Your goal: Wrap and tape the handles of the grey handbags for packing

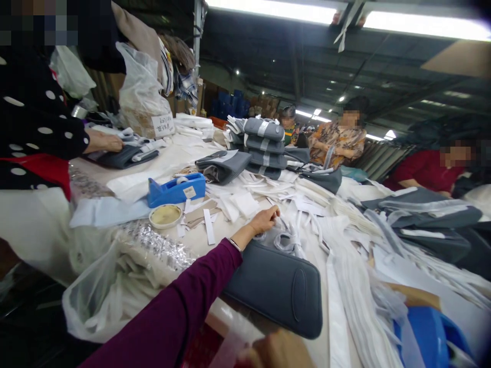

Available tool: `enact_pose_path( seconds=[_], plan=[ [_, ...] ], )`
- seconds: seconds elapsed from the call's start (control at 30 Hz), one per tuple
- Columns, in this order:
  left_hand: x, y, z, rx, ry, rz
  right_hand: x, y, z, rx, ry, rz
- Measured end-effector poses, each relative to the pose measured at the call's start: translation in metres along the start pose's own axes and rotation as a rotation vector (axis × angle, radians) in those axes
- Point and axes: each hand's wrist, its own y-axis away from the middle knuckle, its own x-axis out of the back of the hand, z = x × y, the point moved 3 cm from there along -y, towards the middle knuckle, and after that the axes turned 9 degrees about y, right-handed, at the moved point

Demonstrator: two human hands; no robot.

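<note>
A dark grey bag (pixel 278 286) with an oval outline stitched on its panel lies flat at the near edge of the table. My left hand (pixel 264 220) reaches past its far edge with the fingers curled closed; whatever they hold, if anything, I cannot make out. Beside these fingers are the bag's handles (pixel 287 241), wrapped in clear and white covering. My right hand (pixel 284 350) is low in the picture, just nearer than the bag, and smeared by motion, so its fingers do not show clearly.
A blue tape dispenser (pixel 176 189) and a round tin (pixel 165 216) sit left. Folded grey bags (pixel 264 145) are stacked behind, more bags (pixel 429 214) at right. White strips (pixel 356 291) cover the right side. A co-worker's hand (pixel 105 140) touches a bag; other people sit across.
</note>
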Motion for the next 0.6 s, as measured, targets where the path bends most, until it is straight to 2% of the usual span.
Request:
enact_pose_path(
  seconds=[0.07, 0.13, 0.23, 0.3, 0.37, 0.6],
  plan=[
    [0.001, -0.001, -0.001, -0.016, 0.125, 0.020, 0.042, -0.029, -0.003, -0.006, 0.182, 0.083],
    [0.003, -0.001, -0.002, -0.027, 0.248, 0.042, 0.084, -0.066, -0.004, -0.013, 0.446, 0.259],
    [0.006, -0.001, -0.002, -0.039, 0.417, 0.067, 0.121, -0.121, 0.004, -0.119, 0.786, 0.331],
    [0.009, -0.001, -0.001, -0.044, 0.514, 0.082, 0.127, -0.148, 0.013, -0.186, 0.877, 0.337],
    [0.011, 0.000, 0.000, -0.047, 0.596, 0.095, 0.124, -0.166, 0.020, -0.217, 0.883, 0.358],
    [0.014, 0.002, 0.001, -0.024, 0.743, 0.086, 0.108, -0.200, 0.030, -0.287, 0.751, 0.390]
  ],
)
